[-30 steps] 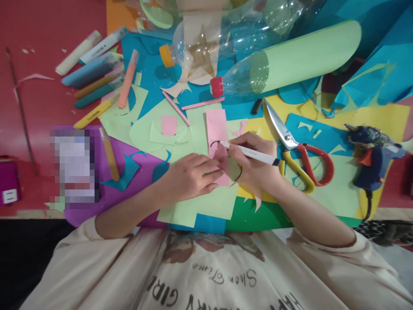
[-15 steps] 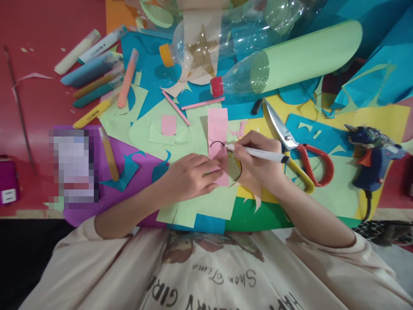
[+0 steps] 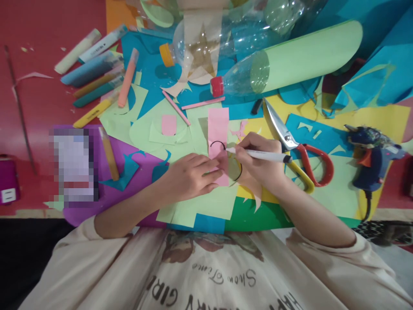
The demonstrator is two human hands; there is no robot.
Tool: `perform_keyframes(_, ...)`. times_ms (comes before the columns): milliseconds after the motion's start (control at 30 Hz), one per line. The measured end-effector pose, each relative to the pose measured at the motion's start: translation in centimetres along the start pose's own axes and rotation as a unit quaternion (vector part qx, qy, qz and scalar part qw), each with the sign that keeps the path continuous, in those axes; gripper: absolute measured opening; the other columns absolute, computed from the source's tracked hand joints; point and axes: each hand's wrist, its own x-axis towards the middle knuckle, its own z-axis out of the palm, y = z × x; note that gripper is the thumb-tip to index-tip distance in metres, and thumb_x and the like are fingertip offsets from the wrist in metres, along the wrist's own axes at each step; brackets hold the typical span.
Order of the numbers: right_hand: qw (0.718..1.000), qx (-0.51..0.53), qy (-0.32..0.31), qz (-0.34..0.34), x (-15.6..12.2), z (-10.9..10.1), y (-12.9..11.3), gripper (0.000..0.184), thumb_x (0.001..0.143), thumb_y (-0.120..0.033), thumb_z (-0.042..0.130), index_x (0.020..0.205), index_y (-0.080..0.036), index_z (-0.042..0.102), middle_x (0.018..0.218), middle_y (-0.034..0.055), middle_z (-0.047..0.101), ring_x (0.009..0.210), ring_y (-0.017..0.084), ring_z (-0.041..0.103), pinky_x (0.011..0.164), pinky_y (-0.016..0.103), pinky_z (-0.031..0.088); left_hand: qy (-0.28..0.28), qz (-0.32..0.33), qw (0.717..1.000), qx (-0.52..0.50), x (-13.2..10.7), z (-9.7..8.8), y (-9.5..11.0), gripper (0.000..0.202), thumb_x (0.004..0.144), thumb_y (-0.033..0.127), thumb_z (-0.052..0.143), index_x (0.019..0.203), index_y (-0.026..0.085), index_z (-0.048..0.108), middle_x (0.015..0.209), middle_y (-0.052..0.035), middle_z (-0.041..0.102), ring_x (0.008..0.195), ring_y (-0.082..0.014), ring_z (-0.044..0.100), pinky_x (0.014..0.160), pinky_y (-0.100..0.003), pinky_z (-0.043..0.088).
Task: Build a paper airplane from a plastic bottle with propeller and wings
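Note:
A white marker [image 3: 266, 155] with a black end is held in my right hand [image 3: 263, 159], closed in a writing grip. Its tip points at a pink paper strip [image 3: 218, 122], close to the right end of a black arc drawn on it. My left hand [image 3: 193, 175] lies over the strip's lower left part, fingers stretched out and pressing it down on light green paper [image 3: 214, 209]. Just right of the strip, another curved black line shows on paper partly hidden beneath my right hand. A small black cap [image 3: 257, 106] rests above, by the scissors' tip.
Red-and-yellow-handled scissors [image 3: 295, 144] lie open to the right, before a blue glue gun [image 3: 371, 163]. Clear plastic bottles [image 3: 238, 82] lie at the back. Several markers [image 3: 93, 71] and a blurred phone [image 3: 75, 165] are at left. Paper scraps surround my hands.
The marker's tip has moved slightly right and down, and the arc's right end reaches a little lower. My left hand stays in place on the strip.

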Motion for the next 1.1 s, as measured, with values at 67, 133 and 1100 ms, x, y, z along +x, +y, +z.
perform_keyframes(67,1.000,-0.002,-0.002,-0.001,0.0,0.0,-0.1,0.021,0.069,-0.020,0.054,0.053,-0.021,0.041,0.045,-0.0051,0.045,0.043,0.007,0.036,0.041,0.022,0.028,-0.003,0.001,1.000,0.003,0.0,0.0,0.0,0.019,0.093,0.022,0.050,0.101,0.018,0.067,0.103,-0.0049,0.072,0.088,-0.0165,0.063,0.076,-0.031,0.053)
perform_keyframes(133,1.000,-0.002,-0.005,-0.003,0.0,0.0,-0.1,0.020,0.069,-0.021,0.053,0.052,-0.021,0.042,0.045,-0.0048,0.046,0.043,0.007,0.036,0.041,0.022,0.028,-0.007,0.001,1.000,0.001,0.0,-0.1,0.0,0.019,0.093,0.022,0.051,0.102,0.018,0.067,0.103,-0.0049,0.072,0.089,-0.0165,0.063,0.076,-0.031,0.053)
perform_keyframes(1100,0.997,0.051,-0.055,0.009,-0.6,1.2,0.5,0.008,0.078,-0.025,0.059,0.074,-0.019,0.063,0.063,-0.0002,0.066,0.055,0.011,0.058,0.048,0.023,0.042,0.008,-0.013,1.000,0.019,-0.1,-0.1,0.6,0.021,0.094,0.023,0.049,0.097,0.018,0.070,0.098,-0.0021,0.074,0.086,-0.0170,0.068,0.075,-0.030,0.054)
